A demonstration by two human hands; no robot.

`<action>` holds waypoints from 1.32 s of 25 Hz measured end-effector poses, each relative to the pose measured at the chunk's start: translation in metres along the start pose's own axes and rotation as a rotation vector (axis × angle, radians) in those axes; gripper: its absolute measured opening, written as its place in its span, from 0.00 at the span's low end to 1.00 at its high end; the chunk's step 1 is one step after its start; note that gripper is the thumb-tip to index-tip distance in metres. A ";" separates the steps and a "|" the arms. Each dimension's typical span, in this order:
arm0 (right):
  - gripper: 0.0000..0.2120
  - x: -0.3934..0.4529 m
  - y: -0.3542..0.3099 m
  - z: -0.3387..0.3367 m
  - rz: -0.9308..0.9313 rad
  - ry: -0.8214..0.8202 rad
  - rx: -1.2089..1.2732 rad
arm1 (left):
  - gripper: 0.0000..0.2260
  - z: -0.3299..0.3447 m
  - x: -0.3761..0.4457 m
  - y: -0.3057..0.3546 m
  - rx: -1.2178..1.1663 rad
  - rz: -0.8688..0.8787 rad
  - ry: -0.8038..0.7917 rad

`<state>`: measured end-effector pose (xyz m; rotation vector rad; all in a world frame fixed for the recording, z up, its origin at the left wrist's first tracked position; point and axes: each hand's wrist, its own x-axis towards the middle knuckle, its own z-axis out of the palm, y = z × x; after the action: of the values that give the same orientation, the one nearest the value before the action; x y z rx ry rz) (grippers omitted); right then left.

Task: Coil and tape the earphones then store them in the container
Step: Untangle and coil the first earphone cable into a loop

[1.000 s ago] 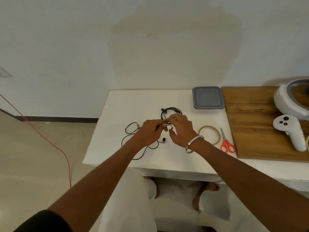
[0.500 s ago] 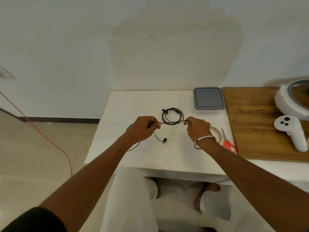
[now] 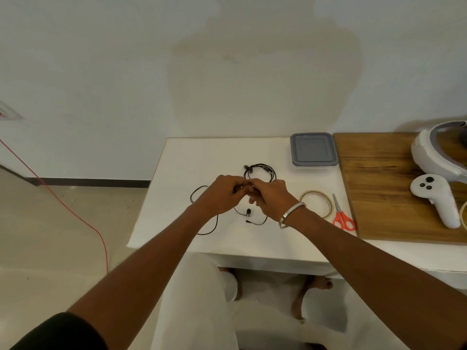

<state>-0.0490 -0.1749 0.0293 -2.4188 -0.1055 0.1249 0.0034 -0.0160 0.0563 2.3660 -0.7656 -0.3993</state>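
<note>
Black wired earphones lie on the white table, partly coiled in a small loop behind my hands, with loose cable trailing left and an earbud below. My left hand and my right hand meet at mid-table, fingers pinched on the cable. The grey-lidded container sits at the table's back right. A roll of clear tape lies just right of my right wrist.
Red-handled scissors lie beside the tape. A wooden board on the right carries a white headset and a white controller. A red cable runs across the floor on the left.
My hands, which were drawn apart with the cable stretched between them half a second ago, have come back together at the middle of the table.
</note>
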 end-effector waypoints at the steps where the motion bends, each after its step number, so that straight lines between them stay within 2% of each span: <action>1: 0.15 0.000 0.003 -0.002 0.025 0.004 -0.002 | 0.09 -0.003 0.000 -0.002 0.005 -0.018 -0.003; 4: 0.14 0.001 0.016 -0.006 0.007 0.079 -0.244 | 0.11 -0.009 -0.003 -0.008 -0.003 -0.058 -0.013; 9: 0.11 -0.007 0.032 -0.013 0.163 0.164 -0.325 | 0.13 -0.016 -0.004 -0.017 0.007 -0.076 0.008; 14: 0.14 -0.009 0.028 -0.013 0.367 0.020 -0.413 | 0.12 -0.015 -0.004 -0.019 -0.020 -0.068 0.049; 16: 0.19 -0.009 0.021 -0.007 0.319 -0.022 -0.430 | 0.11 -0.008 -0.002 -0.016 0.013 -0.043 0.062; 18: 0.28 -0.008 0.008 0.000 0.145 -0.033 -0.383 | 0.10 -0.001 -0.001 -0.012 0.026 -0.004 0.030; 19: 0.28 -0.007 0.001 0.001 0.067 -0.034 -0.317 | 0.10 0.004 0.000 -0.011 0.021 0.019 0.015; 21: 0.23 -0.007 -0.010 -0.003 -0.009 -0.026 -0.167 | 0.09 0.006 0.000 -0.008 0.007 0.037 0.012; 24: 0.26 -0.005 -0.009 -0.007 0.028 -0.015 0.090 | 0.08 0.001 0.002 -0.011 0.025 -0.018 0.022; 26: 0.23 -0.005 -0.007 -0.008 0.017 -0.006 0.188 | 0.10 -0.002 0.002 -0.013 0.043 -0.031 0.021; 29: 0.11 -0.002 -0.007 -0.010 -0.029 0.039 0.089 | 0.13 -0.005 0.003 -0.007 -0.001 -0.042 -0.009; 33: 0.11 0.000 0.004 -0.019 0.010 0.221 -0.094 | 0.13 -0.014 0.002 -0.006 -0.002 -0.064 -0.098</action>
<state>-0.0470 -0.1900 0.0410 -2.5093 0.0018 -0.1455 0.0138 -0.0067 0.0633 2.3884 -0.7346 -0.5465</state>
